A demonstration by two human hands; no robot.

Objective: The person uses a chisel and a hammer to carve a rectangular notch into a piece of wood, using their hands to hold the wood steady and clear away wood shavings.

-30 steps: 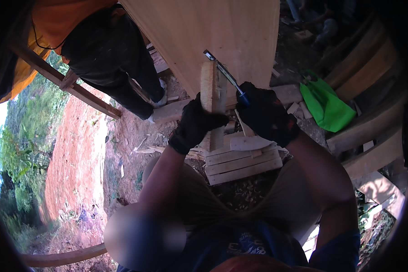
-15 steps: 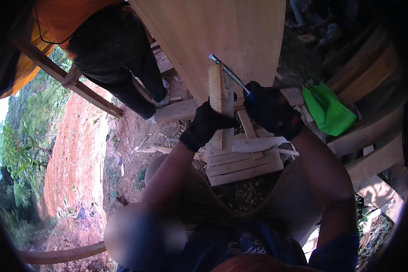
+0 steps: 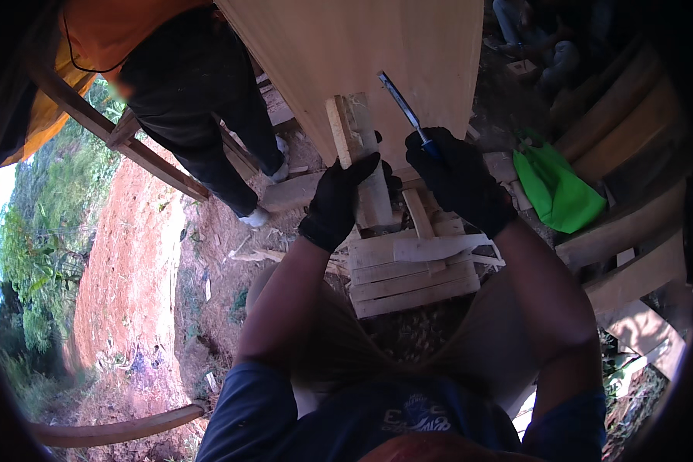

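Note:
My left hand [image 3: 337,196], in a black glove, is closed around a short pale wood block [image 3: 366,127], thumb on the near face and fingertips showing past its right edge. The block stands tilted, its wide face turned up. In my right hand [image 3: 460,179], also black-gloved, is a chisel [image 3: 400,100] with a long metal blade and a blue handle. The blade points up and to the left, apart from the block, over a large smooth wooden board [image 3: 431,46]. Most of the handle is hidden inside my right glove.
Between my knees is a slatted wooden piece [image 3: 416,286] with loose wood strips [image 3: 439,247] on it. A bright green bag [image 3: 554,185] lies at right beside stacked planks [image 3: 631,146]. Another person [image 3: 192,85] stands at left by a wooden rail [image 3: 158,165]; someone sits at far right.
The wood block has turned and shifted left, showing its wide face. The chisel has come away from the block, slightly up and to the right. The standing person's near foot has shifted slightly.

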